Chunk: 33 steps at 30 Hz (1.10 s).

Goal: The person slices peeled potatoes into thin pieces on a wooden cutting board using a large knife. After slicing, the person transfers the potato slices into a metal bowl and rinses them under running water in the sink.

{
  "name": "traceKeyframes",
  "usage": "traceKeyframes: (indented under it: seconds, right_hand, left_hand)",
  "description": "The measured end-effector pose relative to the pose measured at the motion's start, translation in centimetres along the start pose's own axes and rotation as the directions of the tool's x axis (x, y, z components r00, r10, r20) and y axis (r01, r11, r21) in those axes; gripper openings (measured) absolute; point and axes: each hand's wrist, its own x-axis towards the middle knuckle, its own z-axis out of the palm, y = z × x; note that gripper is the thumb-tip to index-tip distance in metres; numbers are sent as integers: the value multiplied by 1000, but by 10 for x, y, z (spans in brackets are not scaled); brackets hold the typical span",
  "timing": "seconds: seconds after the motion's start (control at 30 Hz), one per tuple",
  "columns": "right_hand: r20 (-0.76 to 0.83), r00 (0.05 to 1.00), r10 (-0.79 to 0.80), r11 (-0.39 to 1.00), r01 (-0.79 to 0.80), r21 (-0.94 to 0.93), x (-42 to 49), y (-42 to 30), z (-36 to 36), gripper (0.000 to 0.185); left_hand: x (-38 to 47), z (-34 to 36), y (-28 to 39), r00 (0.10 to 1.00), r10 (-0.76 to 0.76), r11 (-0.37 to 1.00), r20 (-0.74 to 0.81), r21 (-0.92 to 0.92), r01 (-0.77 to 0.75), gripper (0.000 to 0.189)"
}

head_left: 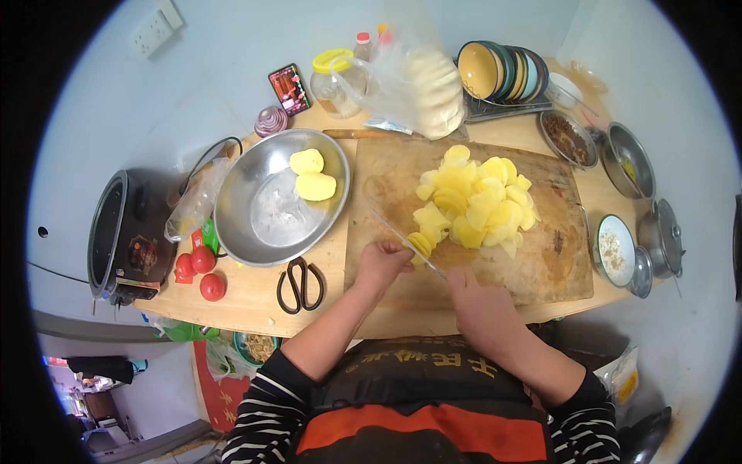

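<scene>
My right hand point(478, 304) is closed on the handle of a kitchen knife point(400, 235), its blade slanting up and left over a wooden cutting board point(382, 174). Close to the blade's left side, my left hand point(382, 264) has its fingers bent down at the board; whether it grips a piece of potato is hidden. Thin potato slices point(422, 242) lean in a row against the blade's right side. Beyond them spreads a large heap of yellow potato slices point(481, 197). Two peeled potatoes point(313, 174) rest in a steel basin point(278, 214) left of the board.
Black-handled scissors point(300, 287) and tomatoes point(208, 278) lie at the left, beside a black cooker point(133, 232). Behind the board stand a yellow-lidded jar point(333, 87), a plastic bag point(429, 93) and stacked bowls point(481, 69). An enamel bowl point(614, 249) and steel bowls point(629, 159) line the right.
</scene>
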Motion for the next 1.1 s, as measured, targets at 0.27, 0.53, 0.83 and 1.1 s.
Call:
traceKeyframes:
  seconds: [0.27,0.53,0.83,1.1]
  right_hand:
    - [67,997,34,999,-35,14,7,12,18,14]
    - [78,996,47,999,-45,-19,8,7,20,15]
    - [23,1000,-16,1000,16,-19,-1,-4,0,16]
    - [100,995,27,1000,-28,0,9,8,16,15]
  left_hand:
    - [-3,-3,1,999,-19,1000,36,-23,20,12]
    - [-1,1,4,999,-41,999,16,-19,42,11]
    - [-3,-1,2,999,-38,998,29,-41,39,12]
    - [-6,-10,0,994,-51,989,98,-134,64,13]
